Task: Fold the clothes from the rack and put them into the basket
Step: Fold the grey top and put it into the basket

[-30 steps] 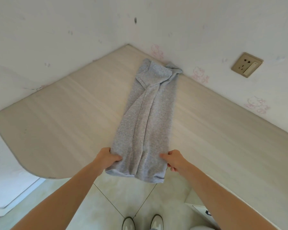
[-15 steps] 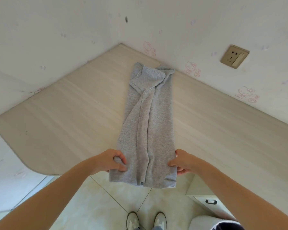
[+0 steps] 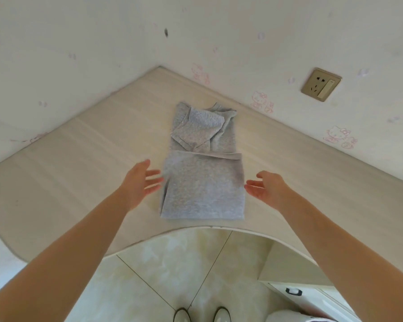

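We are hovering our left hand (image 3: 139,182) and right hand (image 3: 266,188), both released with fingers spread, beside the half-folded grey garment (image 3: 203,173) lying near the bench's (image 3: 68,173) front edge, seemingly flanking it for the next fold.

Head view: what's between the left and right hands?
The folded grey garment lies flat on the table between the open left hand and open right hand; neither grips it.

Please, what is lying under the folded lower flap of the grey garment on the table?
Under the flap of the grey knitted garment lie its own lower layers, hidden from view, on the pale wooden table. Only the upper part shows beyond the flap.
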`<state>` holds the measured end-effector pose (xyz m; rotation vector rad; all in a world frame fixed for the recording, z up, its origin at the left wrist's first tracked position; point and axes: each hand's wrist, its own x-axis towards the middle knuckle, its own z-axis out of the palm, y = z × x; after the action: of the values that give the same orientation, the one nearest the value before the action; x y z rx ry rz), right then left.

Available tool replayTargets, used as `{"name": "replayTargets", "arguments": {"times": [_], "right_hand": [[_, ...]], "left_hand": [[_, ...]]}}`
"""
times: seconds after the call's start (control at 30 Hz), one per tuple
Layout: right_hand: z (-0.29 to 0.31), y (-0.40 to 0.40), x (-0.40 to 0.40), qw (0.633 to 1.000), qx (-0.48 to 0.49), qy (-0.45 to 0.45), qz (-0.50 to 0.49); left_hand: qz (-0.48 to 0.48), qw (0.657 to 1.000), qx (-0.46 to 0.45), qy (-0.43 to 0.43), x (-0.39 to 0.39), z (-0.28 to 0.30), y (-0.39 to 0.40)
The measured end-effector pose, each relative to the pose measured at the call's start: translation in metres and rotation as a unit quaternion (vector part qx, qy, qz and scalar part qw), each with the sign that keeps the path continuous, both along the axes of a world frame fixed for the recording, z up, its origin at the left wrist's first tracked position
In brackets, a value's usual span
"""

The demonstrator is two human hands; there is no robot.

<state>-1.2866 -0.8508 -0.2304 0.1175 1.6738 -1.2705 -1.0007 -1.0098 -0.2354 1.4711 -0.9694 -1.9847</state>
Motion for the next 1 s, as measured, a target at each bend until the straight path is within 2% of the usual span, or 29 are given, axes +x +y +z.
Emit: {"name": "replayTargets", "arguments": {"times": [0.07,0.23,0.43,0.6,0.73,0.83,0.9,1.0], "right_hand": [[-0.024,0.004,0.003,0.997,0.047,0.047,0.047],[-0.056,0.015,0.024,0.972,0.122,0.092,0.178],[-0.064,0.026,0.032,0.943,0.123,0.15,0.271],[-0.066,0.042,0.02,0.968,0.084,0.125,0.201],[-0.07,0.057,0.019,0.976,0.11,0.064,0.175],[-0.065,0.058,0.02,0.971,0.111,0.066,0.201],[-0.062,0.059,0.022,0.969,0.091,0.066,0.221],[-0.055,0.059,0.027,0.961,0.09,0.109,0.237]], "left_hand": [[-0.035,0.986,-0.04,-0.158,0.002,-0.027,0.01],[-0.116,0.955,-0.06,-0.266,0.003,-0.058,0.042],[-0.217,0.921,-0.16,-0.281,0.006,-0.056,0.054],[-0.165,0.94,-0.194,-0.228,0.01,-0.054,0.055],[-0.219,0.918,-0.18,-0.278,0.01,-0.067,0.064],[-0.231,0.922,-0.182,-0.252,0.009,-0.068,0.073],[-0.271,0.892,-0.256,-0.254,0.007,-0.066,0.081],[-0.326,0.81,-0.377,-0.309,0.005,-0.067,0.091]]}}
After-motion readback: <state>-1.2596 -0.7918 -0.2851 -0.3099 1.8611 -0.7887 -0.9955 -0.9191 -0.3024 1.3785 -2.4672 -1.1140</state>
